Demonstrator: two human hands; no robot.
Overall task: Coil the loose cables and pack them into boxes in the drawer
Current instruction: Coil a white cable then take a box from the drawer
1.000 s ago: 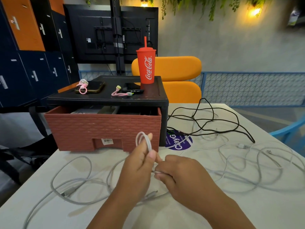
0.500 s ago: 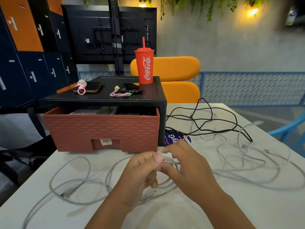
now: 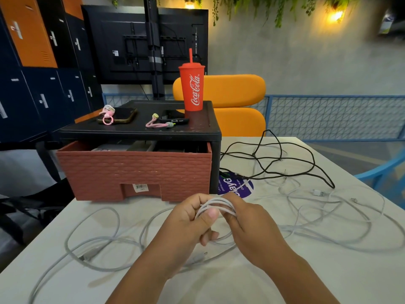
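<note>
Both hands meet low over the table [image 3: 361, 277], just in front of the drawer [image 3: 135, 170]. The left hand [image 3: 190, 218] grips a small coil [image 3: 217, 204] of white cable, its fingers [image 3: 209, 236] curled under the loops and the thumb pressed on top. The right hand [image 3: 249, 227] touches the same coil from the other side, its fingers [image 3: 232, 217] bent round the strands. From the hands the loose cable [image 3: 94, 238] trails down onto the table and loops off to the left, with a plug end lying below the left wrist. More white cables [image 3: 328, 218] sprawl tangled on the right, one ending in a USB plug [image 3: 318, 192]. Behind them a black cable [image 3: 285, 163] lies in wide loops, reaching to a purple sticker [image 3: 230, 186]. The drawer, brick-patterned and red-brown, stands pulled out from under a black stand [image 3: 140, 131]; what it holds is too dark to make out. On the stand are a red cup [image 3: 192, 88] with a straw, two phones and pink straps.
</note>
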